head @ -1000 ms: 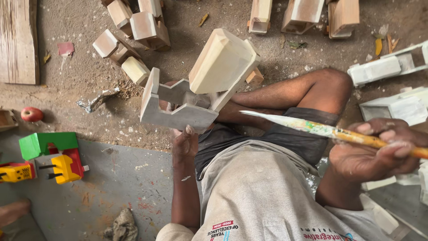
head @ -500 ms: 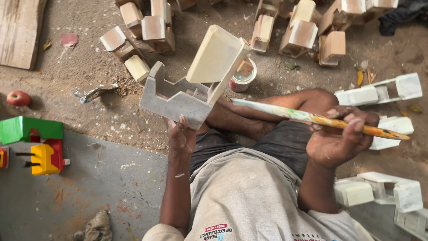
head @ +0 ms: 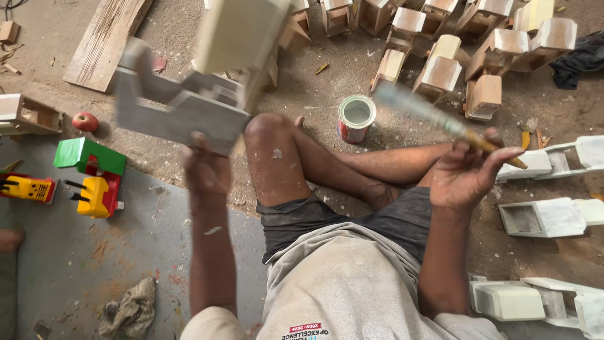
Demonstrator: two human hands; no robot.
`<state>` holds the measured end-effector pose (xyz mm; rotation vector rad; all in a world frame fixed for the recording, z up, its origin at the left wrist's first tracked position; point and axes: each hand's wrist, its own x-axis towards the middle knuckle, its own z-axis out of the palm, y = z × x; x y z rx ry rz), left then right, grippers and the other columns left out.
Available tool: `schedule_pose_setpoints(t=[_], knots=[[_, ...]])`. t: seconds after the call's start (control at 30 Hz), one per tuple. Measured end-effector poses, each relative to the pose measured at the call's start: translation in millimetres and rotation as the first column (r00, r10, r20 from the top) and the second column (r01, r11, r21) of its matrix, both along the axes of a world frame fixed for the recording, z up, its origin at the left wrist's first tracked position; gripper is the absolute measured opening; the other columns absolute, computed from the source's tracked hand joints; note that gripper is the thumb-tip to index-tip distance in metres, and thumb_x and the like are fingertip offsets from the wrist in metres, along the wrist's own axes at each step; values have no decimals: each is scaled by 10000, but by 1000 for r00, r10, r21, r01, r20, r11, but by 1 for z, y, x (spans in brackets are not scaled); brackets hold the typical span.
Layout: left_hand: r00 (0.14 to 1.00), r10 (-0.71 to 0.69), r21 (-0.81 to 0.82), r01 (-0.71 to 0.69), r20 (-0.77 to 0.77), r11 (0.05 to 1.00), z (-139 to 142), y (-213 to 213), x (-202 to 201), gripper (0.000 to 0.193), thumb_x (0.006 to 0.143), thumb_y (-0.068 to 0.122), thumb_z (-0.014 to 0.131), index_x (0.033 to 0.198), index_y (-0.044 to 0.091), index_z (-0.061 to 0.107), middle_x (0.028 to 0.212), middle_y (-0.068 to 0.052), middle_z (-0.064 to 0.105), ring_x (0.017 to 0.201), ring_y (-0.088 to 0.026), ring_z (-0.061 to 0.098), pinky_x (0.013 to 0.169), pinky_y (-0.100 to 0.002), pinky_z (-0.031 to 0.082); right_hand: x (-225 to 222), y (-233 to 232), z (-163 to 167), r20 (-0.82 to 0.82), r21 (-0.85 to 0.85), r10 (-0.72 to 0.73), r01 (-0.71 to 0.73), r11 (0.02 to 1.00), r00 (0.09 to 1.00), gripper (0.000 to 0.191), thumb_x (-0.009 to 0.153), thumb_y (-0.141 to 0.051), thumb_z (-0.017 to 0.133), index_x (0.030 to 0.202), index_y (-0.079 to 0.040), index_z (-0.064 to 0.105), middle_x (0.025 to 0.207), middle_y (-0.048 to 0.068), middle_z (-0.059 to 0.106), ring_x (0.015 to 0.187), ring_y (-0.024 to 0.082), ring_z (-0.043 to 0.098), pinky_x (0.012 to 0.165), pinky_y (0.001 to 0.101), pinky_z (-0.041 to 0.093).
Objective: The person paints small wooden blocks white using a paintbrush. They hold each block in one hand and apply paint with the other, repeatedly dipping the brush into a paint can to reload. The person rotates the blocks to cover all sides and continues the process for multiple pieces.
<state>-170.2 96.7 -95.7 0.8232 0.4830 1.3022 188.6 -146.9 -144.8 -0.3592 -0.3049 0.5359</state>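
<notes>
I sit cross-legged on a dusty floor. My left hand (head: 204,170) holds up a grey and cream wooden toy truck (head: 201,75) by its underside, raised at the upper left and blurred. My right hand (head: 465,176) grips a paintbrush (head: 440,119) with a yellow handle, bristles pointing up-left toward a small open paint can (head: 356,117) that stands on the ground beyond my knee.
Several unpainted wooden toy parts (head: 440,69) lie in rows at the top. White-primed truck bodies (head: 547,217) lie to my right. A green, red and yellow painted toy (head: 91,173), a red ball (head: 85,121), a plank (head: 104,41) and a rag (head: 129,308) are on the left.
The view has swung so the paint can and my knee sit in the middle. My left hand lifted the truck up-left; my right hand with the brush moved away from it toward the can.
</notes>
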Motion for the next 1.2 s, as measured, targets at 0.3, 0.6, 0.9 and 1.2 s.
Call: schedule_pose_setpoints(t=[0.3, 0.6, 0.9, 1.2], knots=[[995, -3, 17, 1, 95, 1000, -13, -68, 13, 1114, 773, 353, 955, 1589, -13, 292, 1489, -152, 494, 1435, -331, 494, 1243, -528, 496, 5, -33, -6, 193, -5, -20, 22, 1000, 981, 412, 1012, -248, 786, 1343, -58, 631, 1215, 151, 712, 1110, 200, 737, 907, 243, 650], [984, -178, 25, 178, 24, 984, -39, -99, 101, 1079, 774, 306, 934, 1558, -21, 267, 1446, -164, 490, 1396, -328, 493, 1226, -549, 467, 44, 23, -1, 475, 27, -122, 125, 992, 871, 332, 1086, -315, 676, 1313, -109, 547, 1369, 159, 675, 1227, 248, 700, 980, 319, 634], [931, -355, -19, 355, -80, 935, -82, -46, 177, 1061, 779, 257, 916, 1543, -46, 246, 1413, -196, 488, 1378, -338, 494, 1240, -560, 427, 74, 103, -15, 537, -92, -53, 120, 988, 842, 526, 1001, -456, 747, 1300, -132, 460, 1485, 150, 562, 1387, 230, 571, 1178, 370, 551], [900, -421, -155, 403, -113, 902, -118, 6, 199, 1132, 704, 291, 950, 1507, -65, 237, 1360, -206, 521, 1343, -342, 497, 1228, -544, 355, 77, 166, -44, 473, -214, -18, 135, 967, 881, 719, 788, -397, 971, 1260, -167, 478, 1294, -2, 485, 1308, 175, 536, 1215, 360, 546]])
